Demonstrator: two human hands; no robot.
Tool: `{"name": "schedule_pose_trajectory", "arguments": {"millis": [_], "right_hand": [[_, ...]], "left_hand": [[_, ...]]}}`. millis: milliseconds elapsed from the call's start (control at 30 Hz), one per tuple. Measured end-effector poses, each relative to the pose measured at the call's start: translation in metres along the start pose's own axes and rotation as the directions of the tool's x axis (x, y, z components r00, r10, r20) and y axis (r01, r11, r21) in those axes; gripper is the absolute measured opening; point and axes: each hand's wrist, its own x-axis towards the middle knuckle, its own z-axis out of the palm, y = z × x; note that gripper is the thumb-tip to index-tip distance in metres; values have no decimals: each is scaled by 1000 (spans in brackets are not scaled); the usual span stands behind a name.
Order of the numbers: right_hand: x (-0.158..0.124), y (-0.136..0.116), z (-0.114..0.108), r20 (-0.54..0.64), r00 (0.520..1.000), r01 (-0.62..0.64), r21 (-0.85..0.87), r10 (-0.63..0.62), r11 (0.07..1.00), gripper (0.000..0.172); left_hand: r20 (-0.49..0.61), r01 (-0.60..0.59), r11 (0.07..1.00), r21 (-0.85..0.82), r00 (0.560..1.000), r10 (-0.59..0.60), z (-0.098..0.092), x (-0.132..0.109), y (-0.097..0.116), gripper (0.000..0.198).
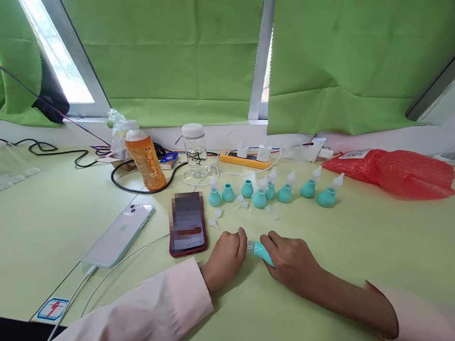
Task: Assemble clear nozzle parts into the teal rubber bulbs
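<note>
My right hand is wrapped round a teal squeeze bulb, which looks like part of a nasal aspirator. A clear plastic collar sits at the bulb's left end. My left hand is closed beside that collar, with the thumb up; its curled fingers seem to grip the tip and hide most of it. Behind my hands stand several more teal bulbs. Some carry a whitish nozzle, like the one at the right; a bulb near the middle has a bare opening. Loose translucent nozzles lie nearby.
A red-cased phone lies left of my hands, with a white phone on a cable farther left. At the back stand an orange drink bottle, a clear jar, a yellow power strip and a red plastic bag.
</note>
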Motion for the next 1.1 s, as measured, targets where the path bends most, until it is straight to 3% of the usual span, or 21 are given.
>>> {"name": "schedule_pose_trajectory", "arguments": {"millis": [200,333,433,533,700,767,833,933,1000,1100], "right_hand": [[6,1,-3,178,980,-121,165,91,979,13],[9,1,-4,255,956,-236,377,145,896,10],[10,2,-2,284,944,-305,553,168,776,11],[12,0,0,335,923,-379,710,188,594,11],[16,-2,2,414,893,-450,832,178,325,12],[17,-2,0,427,892,-452,854,150,257,12],[18,-2,-2,421,894,-443,879,152,176,13],[19,-4,-5,391,898,-411,909,201,68,17],[19,-4,-7,368,908,-387,920,198,63,21],[17,3,-10,232,959,-266,934,160,237,30]], "left_hand": [[24,13,998,68,1000,-15,0,3,1,35],[20,25,995,101,999,-27,-1,4,2,43],[20,8,994,107,1000,-11,-3,5,2,41],[19,-12,995,95,1000,10,-4,5,1,39],[14,-41,998,43,999,41,-6,5,-2,35],[11,-61,997,-38,998,61,-8,5,-3,35],[-24,-68,963,-260,998,64,-10,4,-2,31],[-82,-74,812,-579,996,32,-10,2,0,22],[-103,-80,779,-622,994,20,-9,0,2,21],[-217,-133,803,-581,976,5,-9,-3,4,17]]}}
